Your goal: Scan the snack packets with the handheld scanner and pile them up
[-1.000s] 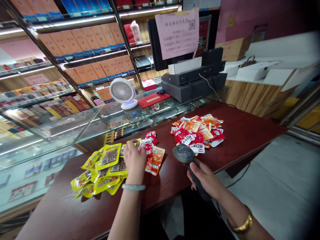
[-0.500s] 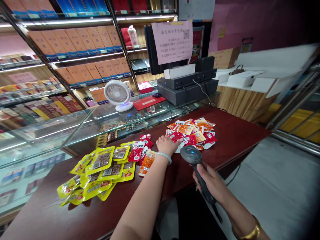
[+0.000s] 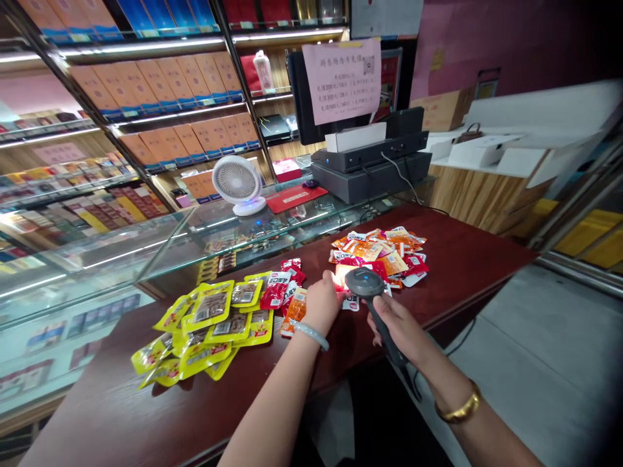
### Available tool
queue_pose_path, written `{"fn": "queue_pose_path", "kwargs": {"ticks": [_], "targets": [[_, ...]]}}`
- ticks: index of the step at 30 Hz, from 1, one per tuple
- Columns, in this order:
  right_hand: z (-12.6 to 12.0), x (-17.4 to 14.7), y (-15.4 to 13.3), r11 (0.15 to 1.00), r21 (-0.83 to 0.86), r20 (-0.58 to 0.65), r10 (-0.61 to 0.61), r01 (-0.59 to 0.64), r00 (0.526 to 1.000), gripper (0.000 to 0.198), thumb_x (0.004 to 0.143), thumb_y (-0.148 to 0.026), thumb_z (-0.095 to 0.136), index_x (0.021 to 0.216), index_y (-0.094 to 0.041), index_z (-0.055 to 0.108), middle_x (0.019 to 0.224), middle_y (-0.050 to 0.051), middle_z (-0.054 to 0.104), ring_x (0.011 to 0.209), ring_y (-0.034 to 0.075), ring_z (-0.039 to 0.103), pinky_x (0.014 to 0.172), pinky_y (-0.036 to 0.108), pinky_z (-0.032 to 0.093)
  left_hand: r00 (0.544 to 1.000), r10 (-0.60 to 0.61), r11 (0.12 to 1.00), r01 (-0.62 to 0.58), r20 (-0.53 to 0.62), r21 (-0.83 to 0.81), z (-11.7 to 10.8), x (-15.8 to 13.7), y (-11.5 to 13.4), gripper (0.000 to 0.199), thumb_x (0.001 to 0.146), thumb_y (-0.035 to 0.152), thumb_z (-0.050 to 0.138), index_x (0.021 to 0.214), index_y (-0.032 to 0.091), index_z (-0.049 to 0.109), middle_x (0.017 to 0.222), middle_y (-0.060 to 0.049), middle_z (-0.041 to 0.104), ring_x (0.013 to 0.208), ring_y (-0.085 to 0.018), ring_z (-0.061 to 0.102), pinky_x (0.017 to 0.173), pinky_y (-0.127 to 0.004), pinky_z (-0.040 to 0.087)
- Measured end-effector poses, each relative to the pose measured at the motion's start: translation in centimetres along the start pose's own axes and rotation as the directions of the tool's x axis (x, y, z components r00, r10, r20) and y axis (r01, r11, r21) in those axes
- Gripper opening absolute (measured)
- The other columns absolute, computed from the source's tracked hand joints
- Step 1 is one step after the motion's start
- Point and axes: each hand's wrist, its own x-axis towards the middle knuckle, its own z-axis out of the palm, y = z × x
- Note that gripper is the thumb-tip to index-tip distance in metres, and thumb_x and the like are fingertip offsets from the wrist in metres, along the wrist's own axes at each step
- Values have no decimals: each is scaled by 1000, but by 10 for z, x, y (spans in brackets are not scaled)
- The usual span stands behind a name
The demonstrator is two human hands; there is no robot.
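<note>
My right hand (image 3: 402, 324) is wrapped round the handle of a dark grey barcode scanner (image 3: 365, 283), its head turned toward my left hand. My left hand (image 3: 323, 303), with a pale bangle at the wrist, has its fingers closed on the edge of a small red snack packet (image 3: 343, 277), lit bright red by the scanner. The fingertips are partly hidden. Just beyond lies a pile of orange, red and white snack packets (image 3: 389, 250). Left of my left hand lie a few red and orange packets (image 3: 294, 311) beside a heap of yellow-edged snack packets (image 3: 214, 334).
The dark red wooden counter (image 3: 457, 259) meets a glass display case (image 3: 170, 250). A white fan (image 3: 238, 181) stands on the glass near a red sheet (image 3: 296, 199). Behind are a monitor with a pink notice (image 3: 343, 81), a black cash drawer (image 3: 372, 178) and shelves of boxes.
My left hand has drawn back slightly from the pile and closed on a packet. The scanner has moved closer to it, and red light now falls on the packet.
</note>
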Motion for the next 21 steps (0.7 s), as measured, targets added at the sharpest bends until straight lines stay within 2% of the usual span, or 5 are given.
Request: {"fn": "queue_pose_path", "kwargs": {"ticks": [7,11,13,17,21], "targets": [[3,-6,-4,998,67,14,-7,6,1000,45,89,-64,50,97,-20,52,57,-7,48,42,8,44,45,24,46,988,-145,984,137,-59,-116,-25,-12,-42,39,85,48,62,109,21,51,93,-7,70,87,-22,67,73,-29,42],[-2,-18,-1,999,41,-8,12,-12,1000,46,87,-66,52,93,-20,51,58,-7,49,42,8,45,45,23,46,886,-290,950,313,-361,6,-44,-16,-63,50,82,49,64,119,18,51,111,-14,65,104,-29,60,86,-37,42],[-4,-23,2,999,32,-37,28,-27,999,48,86,-67,52,93,-20,50,57,-7,49,42,8,45,45,23,46,872,-220,962,268,-437,51,-44,-16,-52,50,83,51,61,120,18,53,116,-15,63,110,-30,56,90,-40,40],[-11,-29,10,999,31,-77,40,-38,996,50,83,-70,54,89,-21,47,55,-7,49,41,8,45,43,22,44,977,-4,998,15,-213,53,-22,-10,0,42,87,58,51,98,19,65,101,-11,67,101,-29,58,87,-39,40],[-22,-32,14,999,26,-103,35,-32,994,48,85,-69,52,85,-22,46,56,-7,50,41,8,45,44,22,44,994,79,992,-72,-74,102,2,0,45,32,89,37,47,95,13,67,100,-16,67,100,-30,59,87,-42,38]]}}
